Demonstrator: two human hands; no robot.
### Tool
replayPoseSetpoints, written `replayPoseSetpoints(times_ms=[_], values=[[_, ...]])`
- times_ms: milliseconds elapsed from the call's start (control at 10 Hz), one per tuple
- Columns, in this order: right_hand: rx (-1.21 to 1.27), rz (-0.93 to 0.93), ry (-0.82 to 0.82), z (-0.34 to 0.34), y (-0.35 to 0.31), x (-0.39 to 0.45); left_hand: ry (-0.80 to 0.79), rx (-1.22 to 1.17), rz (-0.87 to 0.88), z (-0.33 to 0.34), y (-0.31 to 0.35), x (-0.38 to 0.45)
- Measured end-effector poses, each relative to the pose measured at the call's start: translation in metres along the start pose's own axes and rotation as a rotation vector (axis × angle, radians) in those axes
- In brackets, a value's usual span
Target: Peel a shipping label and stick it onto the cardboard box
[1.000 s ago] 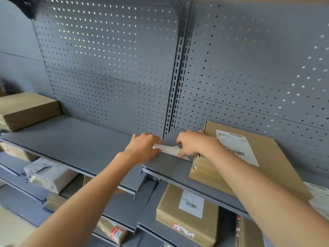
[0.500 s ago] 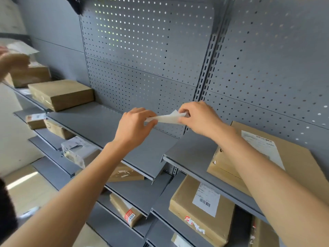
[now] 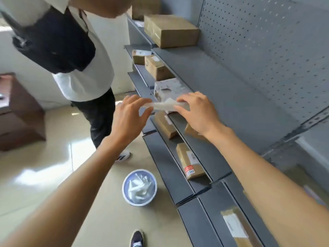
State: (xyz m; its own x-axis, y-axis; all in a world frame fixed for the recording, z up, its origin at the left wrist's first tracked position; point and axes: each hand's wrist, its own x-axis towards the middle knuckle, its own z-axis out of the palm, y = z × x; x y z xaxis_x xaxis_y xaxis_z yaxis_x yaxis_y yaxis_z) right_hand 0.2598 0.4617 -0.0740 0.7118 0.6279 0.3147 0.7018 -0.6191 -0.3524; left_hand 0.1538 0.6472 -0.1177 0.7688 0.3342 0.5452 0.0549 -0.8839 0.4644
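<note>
Head view. Left hand (image 3: 127, 120) and right hand (image 3: 196, 111): fingertips of each pinch opposite ends of a crumpled white paper strip (image 3: 164, 105), held in the air between them. Below the grip, on the floor: round blue waste bin (image 3: 139, 187) holding white paper scraps. Right of the grip: grey metal shelving (image 3: 222, 90) bearing brown cardboard boxes (image 3: 170, 30). Left: a standing person in a white shirt (image 3: 85, 75).

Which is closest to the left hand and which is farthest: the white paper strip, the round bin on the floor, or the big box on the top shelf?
From the left hand, in the head view:
1. White paper strip: right at its fingers, stretched across to the right hand.
2. Round bin: down on the floor, below the hand.
3. Big box: up on the top shelf, far beyond the hands.
</note>
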Motion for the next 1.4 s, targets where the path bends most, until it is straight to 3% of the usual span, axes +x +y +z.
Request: replayPoseSetpoints(times_ms=[300,800,900,1100,1300,1400], values=[[0.082,-0.005,-0.314,0.244,0.029,-0.042,-0.211,0.063,-0.242,0.113,-0.156,-0.139],[0.014,0.056,-0.603,0.616,0.132,-0.158,-0.482,0.151,-0.490,0.360,-0.349,-0.365],[-0.050,-0.003,-0.657,0.679,0.148,-0.176,-0.508,0.158,-0.576,0.401,-0.381,-0.398],[-0.141,-0.045,-0.712,0.745,0.163,-0.193,-0.608,0.209,-0.603,0.450,-0.422,-0.433],[-0.150,-0.034,-0.746,0.729,0.152,-0.193,-0.733,0.268,-0.543,0.429,-0.413,-0.426],[-0.164,-0.044,-0.707,0.690,0.140,-0.187,-0.672,0.283,-0.497,0.401,-0.389,-0.404]])
